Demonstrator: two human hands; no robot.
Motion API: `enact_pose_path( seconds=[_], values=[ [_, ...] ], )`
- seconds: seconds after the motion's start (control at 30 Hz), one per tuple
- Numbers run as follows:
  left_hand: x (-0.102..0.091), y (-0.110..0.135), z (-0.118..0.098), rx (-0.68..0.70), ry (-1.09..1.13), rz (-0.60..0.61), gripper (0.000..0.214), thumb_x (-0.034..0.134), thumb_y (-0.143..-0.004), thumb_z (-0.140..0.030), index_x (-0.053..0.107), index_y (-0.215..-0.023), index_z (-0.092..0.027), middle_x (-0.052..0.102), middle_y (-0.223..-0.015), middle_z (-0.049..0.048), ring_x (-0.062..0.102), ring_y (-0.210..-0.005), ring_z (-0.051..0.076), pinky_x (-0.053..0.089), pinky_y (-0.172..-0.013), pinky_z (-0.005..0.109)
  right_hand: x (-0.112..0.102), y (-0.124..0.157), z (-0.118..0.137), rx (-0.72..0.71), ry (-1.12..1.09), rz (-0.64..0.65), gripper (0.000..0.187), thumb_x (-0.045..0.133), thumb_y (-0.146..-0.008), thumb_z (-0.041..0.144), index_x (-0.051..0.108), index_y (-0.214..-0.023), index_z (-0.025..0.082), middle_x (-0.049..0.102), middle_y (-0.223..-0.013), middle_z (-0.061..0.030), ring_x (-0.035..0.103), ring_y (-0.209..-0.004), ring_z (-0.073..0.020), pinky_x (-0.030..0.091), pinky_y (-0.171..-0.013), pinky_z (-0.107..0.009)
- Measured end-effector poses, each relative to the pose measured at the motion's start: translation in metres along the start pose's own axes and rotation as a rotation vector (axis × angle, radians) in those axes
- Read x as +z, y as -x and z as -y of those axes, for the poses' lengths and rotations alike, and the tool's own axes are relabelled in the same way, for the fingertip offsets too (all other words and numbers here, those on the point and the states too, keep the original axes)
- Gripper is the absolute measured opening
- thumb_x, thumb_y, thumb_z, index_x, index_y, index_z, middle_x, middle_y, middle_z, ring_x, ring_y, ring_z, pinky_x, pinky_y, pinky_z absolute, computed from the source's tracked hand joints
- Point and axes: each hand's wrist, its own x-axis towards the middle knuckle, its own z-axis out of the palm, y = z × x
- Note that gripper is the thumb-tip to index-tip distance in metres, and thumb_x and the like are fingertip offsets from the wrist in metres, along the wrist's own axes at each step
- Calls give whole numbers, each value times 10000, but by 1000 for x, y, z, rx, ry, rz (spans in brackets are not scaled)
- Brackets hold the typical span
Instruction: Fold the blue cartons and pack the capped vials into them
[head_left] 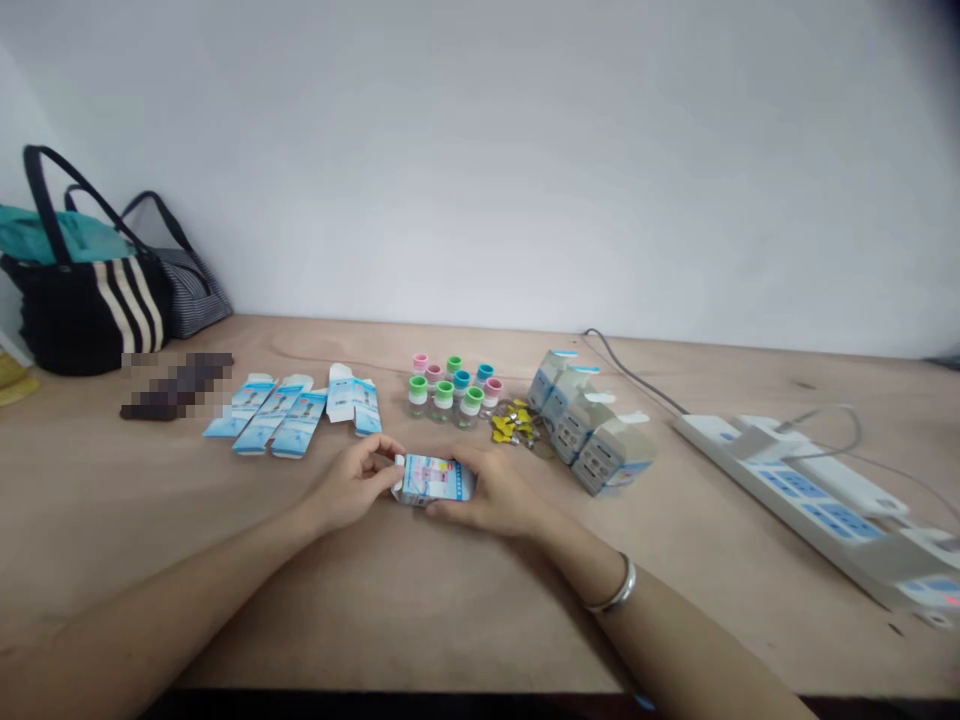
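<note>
A small blue-and-white printed carton (436, 479) lies on its side just above the table in front of me. My right hand (499, 490) is wrapped round its right end, thumb on the near side and fingers on the far side. At the left end, my left hand (360, 483) pinches the white end flap between thumb and fingers. Behind the carton stand several small clear bottles (442, 402) with green, pink and blue tops. Beside them is a heap of yellow tags with metal rings (514, 424). The carton's inside is hidden.
Several flattened cartons (279, 415) lie to the left. Several open cartons (589, 425) stand in a row at right. Farther right are a white power strip (810, 505) and grey cable (634, 370). A striped black bag (90, 305) and a dark blurred object (180, 385) are at far left.
</note>
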Motion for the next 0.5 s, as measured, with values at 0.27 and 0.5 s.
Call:
enact_pose_path(
  seconds=[0.27, 0.5],
  values=[
    [-2, 4, -2, 206, -283, 165, 468, 728, -668, -334, 572, -1088, -197, 624, -954, 33, 590, -745, 147, 496, -665, 275, 0, 1, 9, -79, -42, -46, 453, 714, -698, 386, 607, -1101, 207, 661, -1011, -65, 615, -892, -217, 463, -775, -325],
    [1, 3, 0, 135, -45, 106, 405, 651, -759, -298, 505, -1118, -182, 628, -1015, 63, 630, -894, 181, 521, -794, 331, 1, -2, 7, 84, -296, -445, 723, 785, -612, 387, 430, -1214, 204, 581, -1105, -106, 582, -950, -233, 491, -759, -349]
  ],
)
